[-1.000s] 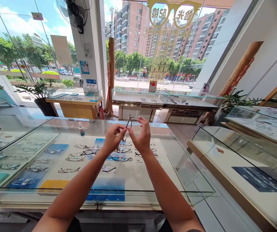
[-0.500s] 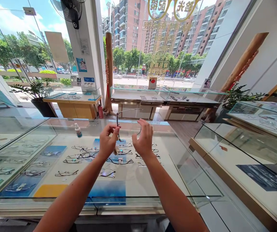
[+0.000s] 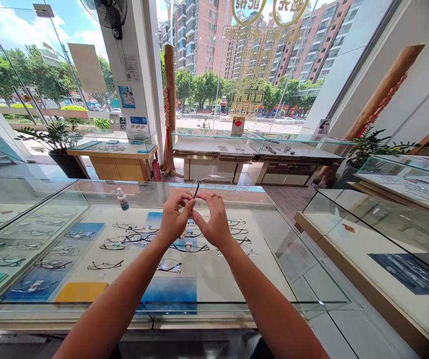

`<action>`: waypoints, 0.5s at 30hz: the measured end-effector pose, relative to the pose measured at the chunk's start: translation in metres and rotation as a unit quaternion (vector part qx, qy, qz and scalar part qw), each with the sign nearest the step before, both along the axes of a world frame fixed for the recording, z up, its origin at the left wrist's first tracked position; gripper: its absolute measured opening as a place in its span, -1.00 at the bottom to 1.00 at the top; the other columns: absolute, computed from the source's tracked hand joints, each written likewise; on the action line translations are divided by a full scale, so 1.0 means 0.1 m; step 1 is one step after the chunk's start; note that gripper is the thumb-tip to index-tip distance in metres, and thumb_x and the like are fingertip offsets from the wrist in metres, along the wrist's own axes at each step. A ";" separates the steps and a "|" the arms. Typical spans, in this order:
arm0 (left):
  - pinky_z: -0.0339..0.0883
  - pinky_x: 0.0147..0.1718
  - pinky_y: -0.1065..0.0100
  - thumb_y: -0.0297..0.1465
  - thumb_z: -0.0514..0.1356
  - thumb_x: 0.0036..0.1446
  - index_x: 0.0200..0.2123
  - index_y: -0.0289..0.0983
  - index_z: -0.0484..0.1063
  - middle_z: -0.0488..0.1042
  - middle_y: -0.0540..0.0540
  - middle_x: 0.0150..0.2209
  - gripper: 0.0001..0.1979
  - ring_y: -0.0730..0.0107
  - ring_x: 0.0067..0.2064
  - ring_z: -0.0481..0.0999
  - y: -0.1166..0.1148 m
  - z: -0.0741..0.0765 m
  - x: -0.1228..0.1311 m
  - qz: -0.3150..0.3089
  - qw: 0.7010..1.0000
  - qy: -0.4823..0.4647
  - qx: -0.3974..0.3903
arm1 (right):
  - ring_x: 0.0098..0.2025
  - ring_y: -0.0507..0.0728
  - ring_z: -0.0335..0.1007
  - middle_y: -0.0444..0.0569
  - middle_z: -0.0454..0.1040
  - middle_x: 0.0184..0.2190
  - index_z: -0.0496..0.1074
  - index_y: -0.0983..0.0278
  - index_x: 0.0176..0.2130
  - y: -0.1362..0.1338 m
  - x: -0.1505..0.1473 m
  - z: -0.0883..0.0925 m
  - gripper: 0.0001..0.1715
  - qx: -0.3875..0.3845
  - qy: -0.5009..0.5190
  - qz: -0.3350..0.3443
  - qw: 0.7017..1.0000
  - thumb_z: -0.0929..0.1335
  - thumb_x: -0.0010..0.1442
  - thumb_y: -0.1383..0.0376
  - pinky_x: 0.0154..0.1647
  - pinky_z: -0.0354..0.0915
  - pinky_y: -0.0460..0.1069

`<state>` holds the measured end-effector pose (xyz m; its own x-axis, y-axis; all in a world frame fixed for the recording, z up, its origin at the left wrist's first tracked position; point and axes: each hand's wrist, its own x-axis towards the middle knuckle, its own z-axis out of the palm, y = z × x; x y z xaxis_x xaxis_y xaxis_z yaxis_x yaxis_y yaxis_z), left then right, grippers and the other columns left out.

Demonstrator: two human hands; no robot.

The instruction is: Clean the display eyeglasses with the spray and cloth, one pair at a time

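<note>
A pair of thin dark-framed eyeglasses (image 3: 198, 187) is held up above the glass counter, seen nearly edge-on, with a slim temple arm stretching to the right. My left hand (image 3: 176, 215) pinches it between thumb and fingers. From the other side my right hand (image 3: 214, 219) meets it, fingertips on the upper part and thumb lower down. Both hands partly hide the frame, so the exact right-hand contact is hard to see. Below, inside the glass display case (image 3: 237, 279), several eyeglasses (image 3: 124, 242) lie in rows.
A small white spray bottle (image 3: 122, 199) stands on the counter to the left. A blue sheet (image 3: 169, 294) and a yellow sheet (image 3: 81, 292) lie in the case. Another glass case (image 3: 349, 244) stands at the right. More display cases (image 3: 218, 145) line the window.
My right hand has moved left and come up against the eyeglasses, its fingers closing in. My left hand has shifted slightly right, and the eyeglasses have tilted and dropped a little.
</note>
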<state>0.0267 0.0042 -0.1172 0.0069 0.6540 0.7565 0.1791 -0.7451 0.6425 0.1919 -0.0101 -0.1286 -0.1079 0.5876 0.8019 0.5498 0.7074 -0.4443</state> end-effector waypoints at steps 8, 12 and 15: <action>0.47 -0.22 0.32 -0.01 0.40 0.32 -0.27 -0.22 0.62 0.52 -0.19 -0.05 -0.62 0.26 -0.10 0.54 0.03 0.00 0.00 -0.076 0.993 -0.050 -0.071 | 0.16 0.35 0.58 0.15 0.67 0.09 0.54 0.18 0.12 0.02 -0.02 -0.04 -0.70 -0.018 0.024 0.067 0.997 0.42 0.44 0.18 0.26 0.48 0.31; 0.44 -0.33 0.37 0.03 0.42 0.28 -0.28 -0.23 0.56 0.49 -0.15 -0.04 -0.57 0.36 -0.21 0.50 0.05 0.02 -0.04 -0.136 0.979 -0.071 -0.133 | 0.08 0.29 0.63 0.09 0.69 0.03 0.55 0.15 0.10 -0.01 -0.04 -0.01 -0.74 -0.051 0.052 0.119 0.990 0.41 0.50 0.14 0.16 0.53 0.23; 0.50 -0.19 0.33 0.03 0.42 0.29 -0.28 -0.24 0.54 0.50 -0.13 -0.03 -0.56 0.34 -0.15 0.54 0.05 0.03 -0.04 -0.168 0.972 -0.075 -0.144 | 0.02 0.25 0.66 0.03 0.70 -0.01 0.58 0.14 0.07 -0.02 -0.05 0.01 -0.75 -0.084 0.098 0.151 0.980 0.45 0.46 0.12 0.13 0.56 0.18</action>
<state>0.0226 0.0092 -0.1140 0.1610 0.8188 0.5511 -0.1559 -0.5303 0.8334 0.1866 -0.0123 -0.1281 -0.1518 0.6785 0.7188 0.2189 0.7322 -0.6449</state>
